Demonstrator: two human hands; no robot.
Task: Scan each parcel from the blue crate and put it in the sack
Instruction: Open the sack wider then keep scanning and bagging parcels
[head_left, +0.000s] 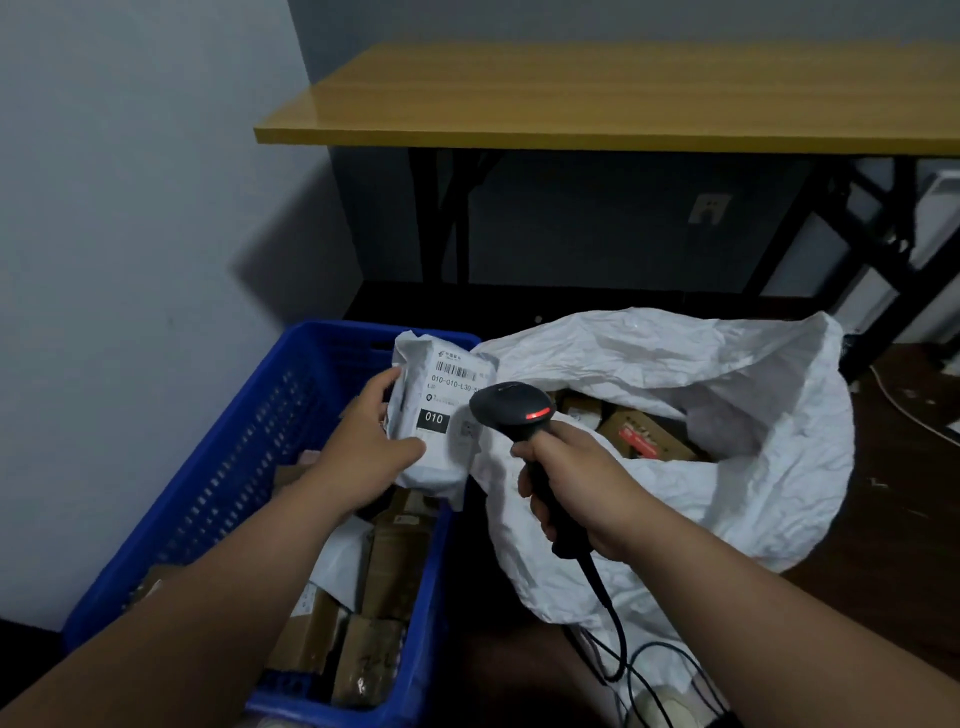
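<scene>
Left hand (371, 441) clasped white parcel (441, 410) above far end of blue crate (218, 467), label turned up toward scanner (514, 410) for reading. Right hand (576, 483) clenched scanner handle, red light on. Sack (727, 395) gaped just beside crate.

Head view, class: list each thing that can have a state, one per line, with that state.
White parcel: held up by left hand, label showing.
Scanner: gripped by right hand, red light on.
Blue crate: holds parcels.
Sack: open, boxes inside.
</scene>
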